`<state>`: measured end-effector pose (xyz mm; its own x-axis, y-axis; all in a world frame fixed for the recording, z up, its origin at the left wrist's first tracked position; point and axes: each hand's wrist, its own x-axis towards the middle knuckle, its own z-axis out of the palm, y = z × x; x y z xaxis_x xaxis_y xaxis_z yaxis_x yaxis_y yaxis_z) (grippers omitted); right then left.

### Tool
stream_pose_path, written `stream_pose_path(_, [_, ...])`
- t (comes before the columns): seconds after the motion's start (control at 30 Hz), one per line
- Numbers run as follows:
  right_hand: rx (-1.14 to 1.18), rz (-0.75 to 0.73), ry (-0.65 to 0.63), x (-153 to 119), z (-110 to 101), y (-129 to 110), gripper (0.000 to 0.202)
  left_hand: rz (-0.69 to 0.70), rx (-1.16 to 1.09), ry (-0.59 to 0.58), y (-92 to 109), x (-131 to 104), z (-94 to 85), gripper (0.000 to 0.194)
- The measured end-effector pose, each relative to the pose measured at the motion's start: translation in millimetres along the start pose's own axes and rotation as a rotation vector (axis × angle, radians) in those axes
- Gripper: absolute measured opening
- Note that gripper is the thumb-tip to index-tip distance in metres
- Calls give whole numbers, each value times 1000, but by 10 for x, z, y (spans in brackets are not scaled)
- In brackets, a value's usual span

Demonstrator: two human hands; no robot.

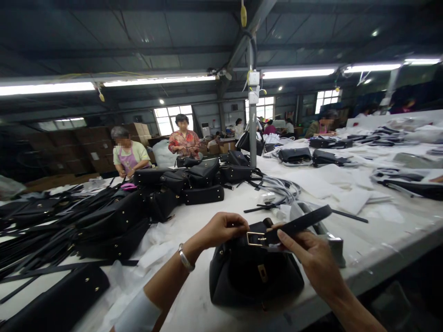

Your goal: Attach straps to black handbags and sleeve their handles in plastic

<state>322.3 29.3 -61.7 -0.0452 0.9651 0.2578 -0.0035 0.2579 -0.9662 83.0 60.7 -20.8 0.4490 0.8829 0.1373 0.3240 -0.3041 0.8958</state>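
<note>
A black handbag (242, 276) with a gold clasp (262, 273) stands on the white table close in front of me. Above it my right hand (306, 246) grips a black strap (308, 219), thumb on top, beside a gold rectangular buckle (256, 238). My left hand (224, 227), with a silver bangle at its wrist, has its fingers pinched together at the buckle's left side, against the bag's dark top part. Whatever sits between those fingertips is too small to make out.
Black bags (204, 194) are piled at the centre and left, with loose straps (41, 249) at far left. A metal post (253, 133) rises from the table (374, 258). White sheets lie right. Several people work beyond.
</note>
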Motion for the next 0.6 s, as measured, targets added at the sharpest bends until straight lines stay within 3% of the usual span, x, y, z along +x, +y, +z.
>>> stream_pose_path(0.1, [-57, -12, 16, -5, 0, 32, 35, 98, 189, 122, 8, -85, 79, 15])
stream_pose_path(0.2, [-71, -32, 29, 7, 16, 45, 34, 83, 276, 128, 41, -172, 127, 21])
stream_pose_path(0.4, [290, 61, -24, 98, 20, 12, 40, 129, 249, 95, 138, -285, 262, 31])
stream_pose_path(0.5, [407, 63, -21, 205, -95, -47, 37, 134, 249, 170, 100, -295, 331, 29])
stream_pose_path(0.6, [419, -32, 57, 339, -296, -128, 37, 67, 165, 237, 41, -302, 369, 28])
